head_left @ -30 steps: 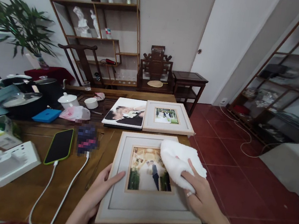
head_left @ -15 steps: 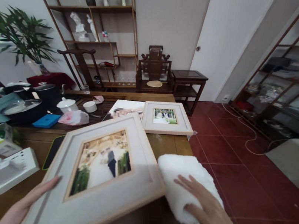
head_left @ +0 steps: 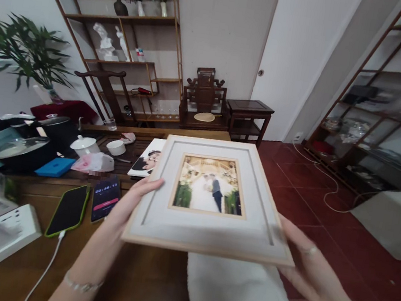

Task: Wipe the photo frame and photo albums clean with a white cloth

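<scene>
A pale wooden picture frame (head_left: 264, 200) with a wide white mat and a photo of a couple is held up level over the table. My left hand (head_left: 141, 194) grips its left side, thumb on top and fingers hidden beneath. On the right side my right hand (head_left: 300, 253) clasps the frame the same way, a ring on one finger. A white cloth (head_left: 239, 297) lies below the frame, near the table's edge, and neither hand touches it. Part of a photo print (head_left: 146, 159) of faces shows behind the frame's left side.
Two phones, a green-cased one (head_left: 68, 211) and a dark one (head_left: 106, 199), lie left of my left arm. Beyond are a white power strip (head_left: 8, 237), a blue box (head_left: 55, 167), a pot (head_left: 22, 149) and a white cup (head_left: 116, 147). Red floor tiles (head_left: 293, 184) stretch to the right.
The picture frame has turned square and moved right and away, covering the other framed photo. My right hand has left the white cloth and taken the frame's right side. The phones are now uncovered.
</scene>
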### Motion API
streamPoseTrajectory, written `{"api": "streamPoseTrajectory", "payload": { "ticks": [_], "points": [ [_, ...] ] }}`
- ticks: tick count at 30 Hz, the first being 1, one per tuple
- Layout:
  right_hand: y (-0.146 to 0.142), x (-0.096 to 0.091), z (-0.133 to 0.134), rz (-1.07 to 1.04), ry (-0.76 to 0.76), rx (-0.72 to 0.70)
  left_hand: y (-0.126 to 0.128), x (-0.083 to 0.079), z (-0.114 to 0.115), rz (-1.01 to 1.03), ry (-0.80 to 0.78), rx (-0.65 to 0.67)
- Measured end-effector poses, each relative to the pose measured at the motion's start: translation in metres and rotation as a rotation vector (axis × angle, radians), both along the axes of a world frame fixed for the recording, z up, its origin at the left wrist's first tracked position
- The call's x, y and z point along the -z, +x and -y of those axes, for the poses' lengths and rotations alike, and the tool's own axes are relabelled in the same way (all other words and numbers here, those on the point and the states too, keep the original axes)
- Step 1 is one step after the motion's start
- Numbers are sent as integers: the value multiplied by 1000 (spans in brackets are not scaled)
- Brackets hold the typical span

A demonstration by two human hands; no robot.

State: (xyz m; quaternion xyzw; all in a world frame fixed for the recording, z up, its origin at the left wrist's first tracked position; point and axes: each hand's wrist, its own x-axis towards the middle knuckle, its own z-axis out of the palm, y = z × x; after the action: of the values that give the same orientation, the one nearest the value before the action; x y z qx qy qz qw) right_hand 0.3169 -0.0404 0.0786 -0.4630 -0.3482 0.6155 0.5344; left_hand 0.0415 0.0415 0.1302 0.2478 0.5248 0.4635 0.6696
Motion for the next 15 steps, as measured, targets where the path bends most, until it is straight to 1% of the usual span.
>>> {"api": "streamPoseTrajectory", "payload": {
  "ticks": [2,4,6,8,9,12,15],
  "points": [
    [8,2,-5,-26,-78,124,17,6,-11,76,11,76],
    [20,7,-10,-81,-124,226,31,14,-20,206,-11,160],
    [35,12,-15,-118,-151,325,41,27,-28,302,-69,229],
    [48,14,-20,-109,-167,423,49,44,-38,346,-140,272],
    [53,13,-23,-96,-174,456,53,54,-43,360,-170,274],
    [62,8,-27,-65,-205,527,63,79,-58,344,-196,182],
    [70,5,-25,-73,-276,612,73,94,-70,341,-173,104]
  ]
}}
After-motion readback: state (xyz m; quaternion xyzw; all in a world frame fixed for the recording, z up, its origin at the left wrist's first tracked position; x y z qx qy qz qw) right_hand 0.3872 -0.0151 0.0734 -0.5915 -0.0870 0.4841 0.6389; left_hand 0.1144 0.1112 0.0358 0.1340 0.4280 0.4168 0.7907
